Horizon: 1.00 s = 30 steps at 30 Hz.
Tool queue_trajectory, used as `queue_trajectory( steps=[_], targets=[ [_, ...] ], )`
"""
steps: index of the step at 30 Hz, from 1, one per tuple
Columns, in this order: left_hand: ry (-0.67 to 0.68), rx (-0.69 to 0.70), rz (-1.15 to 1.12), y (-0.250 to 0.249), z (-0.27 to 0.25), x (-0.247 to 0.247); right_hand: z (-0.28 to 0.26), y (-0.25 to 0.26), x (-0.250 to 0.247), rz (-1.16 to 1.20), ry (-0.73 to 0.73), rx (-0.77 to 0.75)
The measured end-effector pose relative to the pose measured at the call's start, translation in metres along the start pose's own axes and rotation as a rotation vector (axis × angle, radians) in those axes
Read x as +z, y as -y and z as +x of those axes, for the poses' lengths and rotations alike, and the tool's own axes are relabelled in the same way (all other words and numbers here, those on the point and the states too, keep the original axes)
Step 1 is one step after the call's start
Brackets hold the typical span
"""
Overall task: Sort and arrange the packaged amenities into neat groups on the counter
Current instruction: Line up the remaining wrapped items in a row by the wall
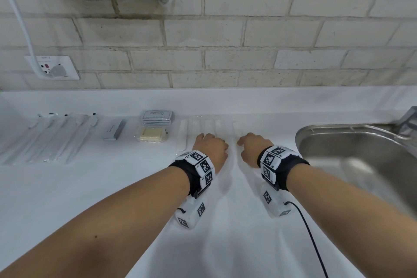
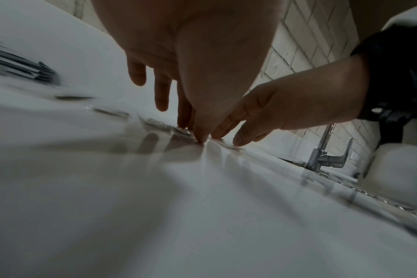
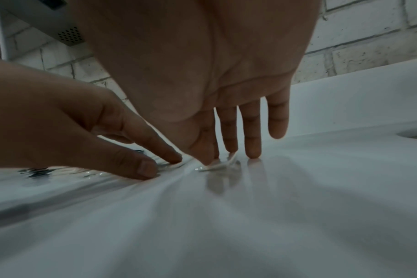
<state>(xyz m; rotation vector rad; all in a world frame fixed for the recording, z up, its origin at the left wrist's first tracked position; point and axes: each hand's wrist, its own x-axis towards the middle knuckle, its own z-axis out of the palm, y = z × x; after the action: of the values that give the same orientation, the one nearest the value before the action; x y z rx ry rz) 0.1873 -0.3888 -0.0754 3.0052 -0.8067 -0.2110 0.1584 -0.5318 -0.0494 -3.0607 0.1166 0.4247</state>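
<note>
Several thin clear-wrapped packets [image 1: 209, 124] lie side by side on the white counter [image 1: 112, 187]. My left hand [image 1: 211, 146] rests its straight fingertips on the packets near the row's middle; the wrist view shows its thumb [image 2: 200, 138] touching down. My right hand [image 1: 251, 146] sits beside it, thumb and fingertips [image 3: 252, 154] pressing the end of one clear packet [image 3: 217, 166], whose edge lifts slightly. Further left lie a yellowish pad in a clear bag [image 1: 151, 135], a stack of grey sachets [image 1: 157, 117], a grey box [image 1: 114, 130] and long wrapped sticks [image 1: 52, 137].
A steel sink [image 1: 352, 156] opens just right of my right wrist, with the faucet [image 1: 408, 117] behind it. A brick wall backs the counter, with a socket and plug [image 1: 53, 69] at left. A black cable [image 1: 311, 239] trails from my right wrist.
</note>
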Motion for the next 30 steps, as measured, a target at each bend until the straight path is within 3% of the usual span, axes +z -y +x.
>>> queue_trajectory(
  steps=[12, 30],
  targets=[
    [-0.016, 0.000, 0.022, -0.001, 0.002, 0.004, 0.011, 0.003, 0.000, -0.063, 0.004, -0.005],
    [-0.028, 0.002, 0.008, 0.000, 0.008, 0.009, 0.013, 0.004, 0.000, 0.075, 0.065, -0.021]
  ],
)
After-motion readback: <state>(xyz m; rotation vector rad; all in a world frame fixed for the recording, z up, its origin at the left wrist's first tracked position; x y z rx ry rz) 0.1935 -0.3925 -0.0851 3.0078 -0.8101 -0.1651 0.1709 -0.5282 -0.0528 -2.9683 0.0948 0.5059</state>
